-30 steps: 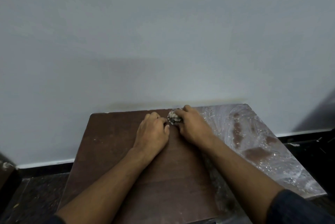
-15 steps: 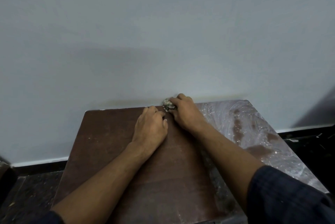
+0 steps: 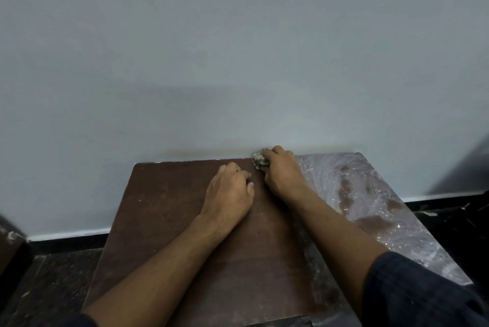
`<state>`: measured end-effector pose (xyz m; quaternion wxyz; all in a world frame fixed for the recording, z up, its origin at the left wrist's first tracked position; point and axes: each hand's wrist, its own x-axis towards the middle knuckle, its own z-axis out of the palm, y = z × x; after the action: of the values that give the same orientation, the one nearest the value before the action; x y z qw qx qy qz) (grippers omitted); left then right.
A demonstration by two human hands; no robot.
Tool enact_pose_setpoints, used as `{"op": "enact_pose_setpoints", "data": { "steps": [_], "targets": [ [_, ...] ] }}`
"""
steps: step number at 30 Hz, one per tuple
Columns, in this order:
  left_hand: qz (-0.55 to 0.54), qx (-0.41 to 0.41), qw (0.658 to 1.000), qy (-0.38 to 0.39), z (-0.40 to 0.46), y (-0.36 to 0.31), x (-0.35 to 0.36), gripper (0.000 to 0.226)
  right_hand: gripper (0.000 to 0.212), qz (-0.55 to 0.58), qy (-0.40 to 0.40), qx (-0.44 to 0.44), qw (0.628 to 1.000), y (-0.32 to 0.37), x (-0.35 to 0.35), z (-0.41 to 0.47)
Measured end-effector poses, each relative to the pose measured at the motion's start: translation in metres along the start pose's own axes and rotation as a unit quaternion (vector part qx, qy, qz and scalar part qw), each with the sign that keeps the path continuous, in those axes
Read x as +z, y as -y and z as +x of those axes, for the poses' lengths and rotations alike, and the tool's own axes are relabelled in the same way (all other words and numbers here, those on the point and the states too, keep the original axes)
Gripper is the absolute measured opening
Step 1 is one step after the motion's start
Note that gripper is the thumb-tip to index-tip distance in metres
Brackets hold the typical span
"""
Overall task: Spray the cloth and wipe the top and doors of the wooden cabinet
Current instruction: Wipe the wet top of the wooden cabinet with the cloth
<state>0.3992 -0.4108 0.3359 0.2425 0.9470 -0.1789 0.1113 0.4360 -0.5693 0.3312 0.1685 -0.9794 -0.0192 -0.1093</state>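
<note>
Right hand [image 3: 281,172], gripping balled cloth [image 3: 259,160], has pushed up to cabinet top's [image 3: 169,210] back edge; left hand [image 3: 230,191], loosely curled, braces; left half unwiped.

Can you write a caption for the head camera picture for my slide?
Right hand scrubs the cabinet top with a wadded cloth by the wall; left hand rests beside it.

- Your cabinet top [image 3: 185,221] is dark brown wood, matt and speckled with pale flecks on its left part.
- Its right part carries a whitish, wet-looking film [image 3: 370,194] in glossy swirls.
- The cloth [image 3: 259,160] looks crumpled, rough and mottled.
- The wall [image 3: 238,62] is smooth, matt paint.
- Your sleeve [image 3: 412,292] is dark woven fabric.
</note>
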Motion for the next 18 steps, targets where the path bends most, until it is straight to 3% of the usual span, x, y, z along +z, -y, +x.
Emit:
{"op": "enact_pose_setpoints", "data": {
  "steps": [3,8,15,18],
  "targets": [
    [-0.007,-0.012,1.0,0.001,-0.005,0.002,-0.003,0.028,0.045,0.032,0.019,-0.061,0.997,-0.003,0.002,-0.01],
    [-0.03,-0.036,0.999,0.007,-0.021,0.004,-0.01,0.03,0.048,-0.018,-0.005,0.005,1.0,-0.008,-0.004,-0.012],
    [-0.035,-0.031,0.999,-0.008,-0.053,-0.003,-0.015,0.034,0.041,0.026,0.02,-0.131,0.991,0.007,-0.013,-0.092],
    [-0.044,-0.023,0.999,-0.015,-0.071,-0.014,-0.015,0.034,0.042,0.01,0.015,-0.114,0.993,0.0,-0.019,-0.118]
  ]
}}
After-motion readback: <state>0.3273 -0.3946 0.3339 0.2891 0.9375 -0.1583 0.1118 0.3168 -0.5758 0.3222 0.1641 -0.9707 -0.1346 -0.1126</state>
